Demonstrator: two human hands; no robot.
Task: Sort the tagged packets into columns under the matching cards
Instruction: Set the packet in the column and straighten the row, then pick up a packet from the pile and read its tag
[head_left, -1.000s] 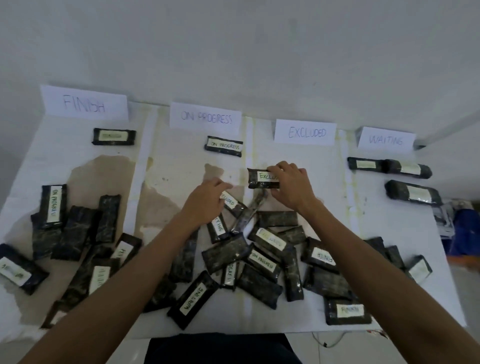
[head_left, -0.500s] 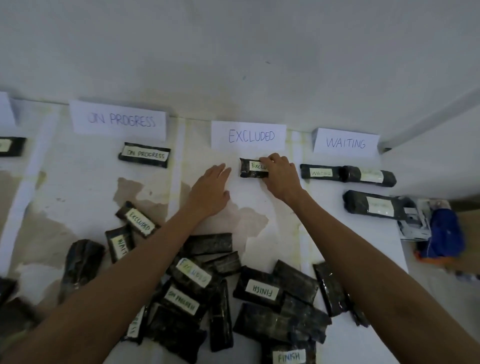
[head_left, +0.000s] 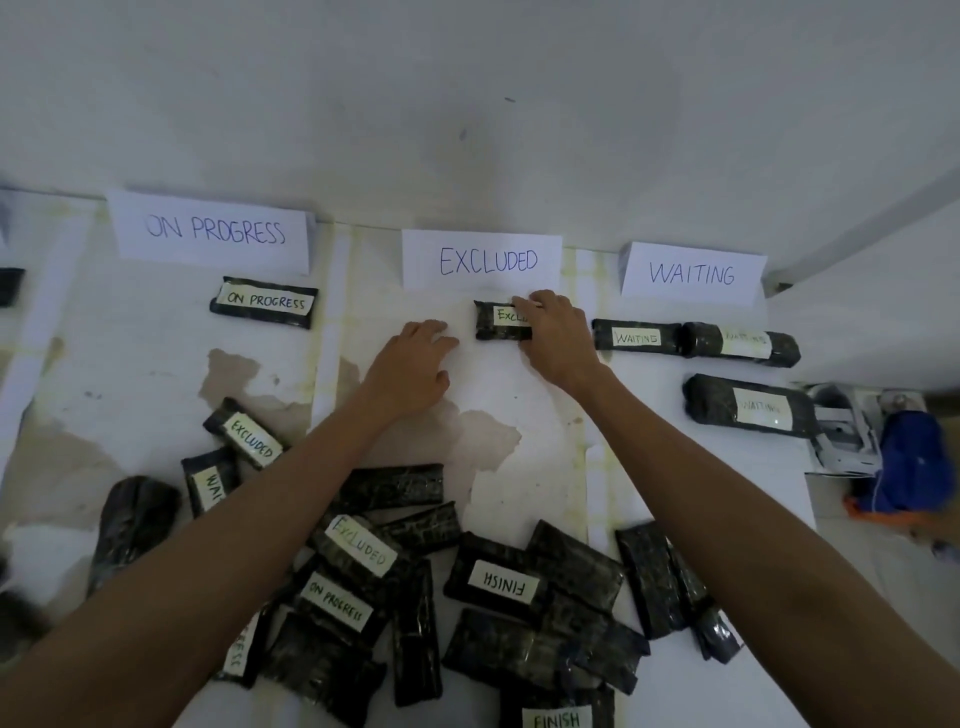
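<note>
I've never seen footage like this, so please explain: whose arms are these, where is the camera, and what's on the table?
No machine here: these are a person's two bare hands, filmed by one camera worn on the head, looking down. Along the table stand an ON PROGRESS card, an EXCLUDED card and a WAITING card. Dark tagged packets lie below; a mixed pile lies nearest the person. The right hand grips an EXCLUDED packet just under the EXCLUDED card. The left hand rests open beside it, holding nothing.

Plain white wall (head_left: 467, 104) at the far side, dim light, white paper-covered table (head_left: 145, 364) with brown stained patches (head_left: 244, 374), pale floor (head_left: 872, 597) to the right, blue bundle (head_left: 911, 467) lying on it
</note>
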